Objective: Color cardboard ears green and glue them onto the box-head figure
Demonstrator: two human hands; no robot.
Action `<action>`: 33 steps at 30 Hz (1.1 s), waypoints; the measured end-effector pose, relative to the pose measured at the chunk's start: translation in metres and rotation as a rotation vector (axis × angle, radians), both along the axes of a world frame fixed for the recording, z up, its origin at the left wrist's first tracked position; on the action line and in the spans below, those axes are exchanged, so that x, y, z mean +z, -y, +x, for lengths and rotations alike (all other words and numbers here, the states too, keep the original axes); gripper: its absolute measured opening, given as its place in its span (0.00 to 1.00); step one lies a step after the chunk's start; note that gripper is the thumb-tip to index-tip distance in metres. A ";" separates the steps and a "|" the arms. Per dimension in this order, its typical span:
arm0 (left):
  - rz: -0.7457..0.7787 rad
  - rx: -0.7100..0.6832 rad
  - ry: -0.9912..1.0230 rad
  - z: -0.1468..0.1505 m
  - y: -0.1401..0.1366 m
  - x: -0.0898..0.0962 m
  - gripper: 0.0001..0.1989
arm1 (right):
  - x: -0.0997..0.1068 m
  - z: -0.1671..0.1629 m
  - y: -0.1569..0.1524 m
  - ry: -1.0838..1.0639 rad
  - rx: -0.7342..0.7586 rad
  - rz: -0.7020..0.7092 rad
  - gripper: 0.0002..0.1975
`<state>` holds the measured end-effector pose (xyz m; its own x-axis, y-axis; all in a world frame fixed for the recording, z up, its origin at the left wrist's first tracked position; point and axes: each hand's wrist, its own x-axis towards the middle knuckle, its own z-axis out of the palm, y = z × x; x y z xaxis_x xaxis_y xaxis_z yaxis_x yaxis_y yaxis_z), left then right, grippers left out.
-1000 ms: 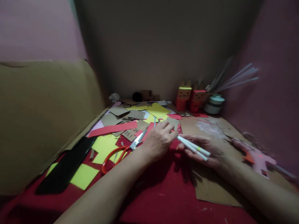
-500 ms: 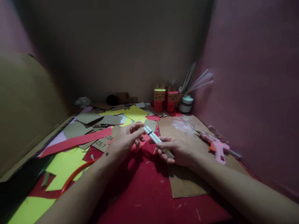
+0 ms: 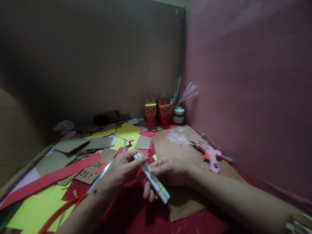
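Note:
Two slim white sticks (image 3: 157, 186) lie side by side between my hands, with a yellow and a red band near their lower ends. My left hand (image 3: 125, 167) is closed on their upper end, thumb on top. Around their middle, my right hand (image 3: 170, 170) holds them between thumb and fingers, its other fingers curled beneath. Partly under my left forearm are scissors (image 3: 73, 203) with orange handles. To the right, a pink glue gun (image 3: 211, 156) lies on a brown cardboard sheet (image 3: 187, 208).
Yellow paper (image 3: 36, 208), a red strip (image 3: 53, 175) and cardboard scraps (image 3: 70, 144) cover the left side. At the back stand two small box-headed figures (image 3: 151, 112) (image 3: 163, 113), a lidded jar (image 3: 178, 115) and glue sticks (image 3: 188, 92). A pink wall (image 3: 248, 87) bounds the right.
My left hand, which was apart with fingers spread, now grips the sticks' upper end. The sticks are turned so the yellow and red bands show. My view has shifted right and up.

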<state>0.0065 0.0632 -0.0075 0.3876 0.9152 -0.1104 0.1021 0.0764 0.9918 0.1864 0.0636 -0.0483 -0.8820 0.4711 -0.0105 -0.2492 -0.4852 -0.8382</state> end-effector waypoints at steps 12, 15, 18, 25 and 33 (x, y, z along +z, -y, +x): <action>-0.027 -0.087 0.000 0.004 0.001 -0.002 0.17 | 0.002 0.000 0.000 0.069 -0.194 0.045 0.16; -0.054 -0.118 -0.008 0.005 0.003 -0.004 0.19 | 0.001 0.001 -0.001 0.091 -0.197 0.056 0.15; -0.066 -0.110 -0.007 0.005 0.006 -0.003 0.17 | -0.001 0.001 0.000 0.095 -0.160 0.053 0.17; -0.005 -0.067 0.006 0.008 0.008 0.003 0.13 | 0.004 0.003 0.005 0.116 -0.136 0.057 0.20; -0.013 -0.095 0.007 0.006 0.008 0.000 0.17 | 0.000 0.005 0.002 0.161 -0.237 0.058 0.12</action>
